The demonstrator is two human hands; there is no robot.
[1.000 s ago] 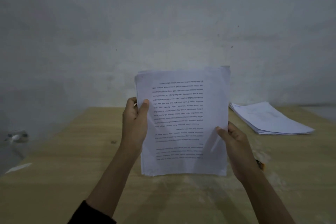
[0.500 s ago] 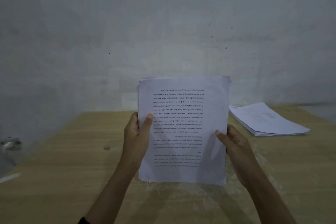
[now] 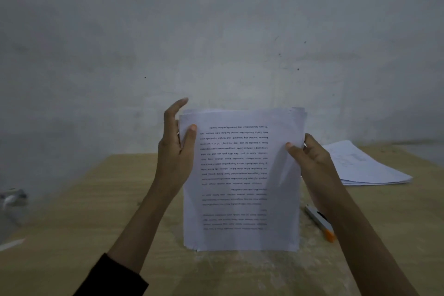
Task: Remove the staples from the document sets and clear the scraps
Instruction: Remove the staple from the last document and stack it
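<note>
I hold a set of printed white sheets (image 3: 240, 175) upright, its lower edge resting on the wooden table (image 3: 72, 235), the text upside down to me. My left hand (image 3: 174, 151) is at the set's upper left edge, thumb on the front sheet and fingers stretched up behind. My right hand (image 3: 310, 158) pinches the right edge near the top, thumb on the front. No staple shows.
A second stack of white papers (image 3: 365, 168) lies flat at the table's right rear. A grey tool with an orange tip (image 3: 320, 222) lies on the table just right of the held set. A grey wall stands behind. A small blurred object (image 3: 12, 197) sits off the table's left.
Both hands slid up the sides of the paper set toward its top. The set's lower edge came down onto the table. The orange-tipped tool is now uncovered.
</note>
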